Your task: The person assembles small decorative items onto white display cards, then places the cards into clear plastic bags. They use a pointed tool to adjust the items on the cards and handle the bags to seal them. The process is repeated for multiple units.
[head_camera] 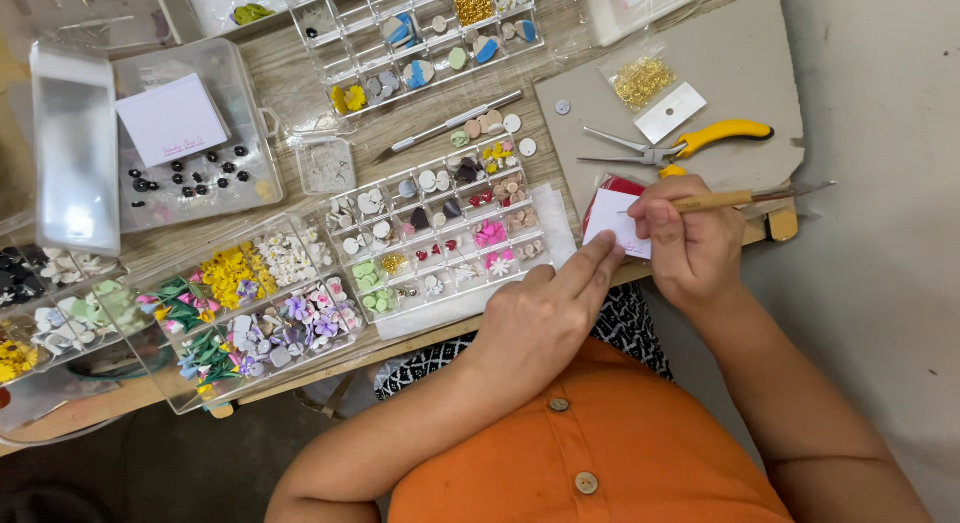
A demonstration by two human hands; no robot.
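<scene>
My right hand (pixel 690 238) grips a thin wooden-handled tool (pixel 745 196) whose metal tip points right, beyond the table edge. My left hand (pixel 545 308) stretches its fingers flat onto a small white card (pixel 612 218), pinning it against the grey cardboard mat (pixel 740 73) near the table's front edge. A red piece (pixel 618 186) peeks out from under the card. Yellow-handled pliers (pixel 690 143) lie just beyond my right hand.
Clear compartment boxes of small flowers, hearts and beads (pixel 440 223) (pixel 250 303) (pixel 420 38) fill the wooden table. A craft knife (pixel 450 123) lies between two boxes. A bag of gold findings (pixel 642 80) rests on the mat. A lidded box with black beads (pixel 195 168) sits left.
</scene>
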